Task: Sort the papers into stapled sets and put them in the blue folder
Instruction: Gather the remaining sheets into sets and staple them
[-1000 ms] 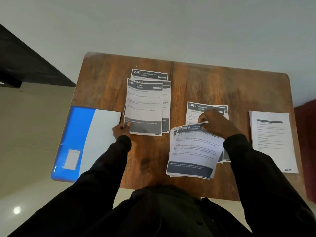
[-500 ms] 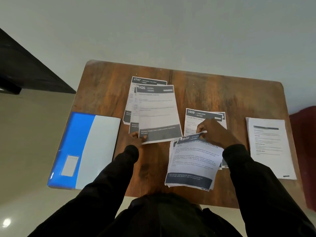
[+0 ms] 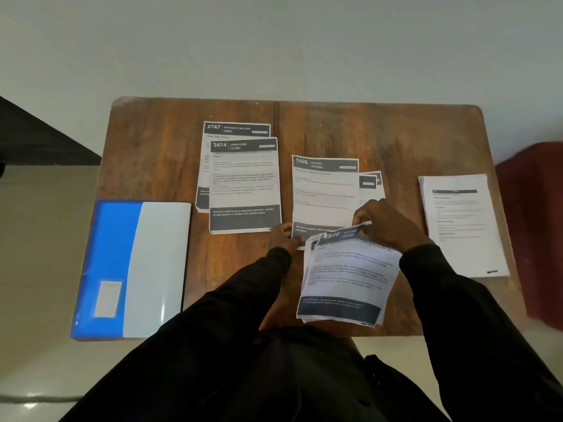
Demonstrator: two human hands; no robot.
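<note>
Light is dim and even, with a cool grey cast on the wall [image 3: 274, 41]; shadows on the desk [image 3: 380, 132] are faint and soft; the black sleeves [image 3: 213, 330] sink into near-featureless dark. A thin streak of glare runs down the pale half of the blue folder [image 3: 131, 269], and a bright spot reflects off the floor [image 3: 36, 269] at lower left; wide-angle distortion bows the desk's edges; the small print on the papers [image 3: 243, 184] is soft and unreadable.
</note>
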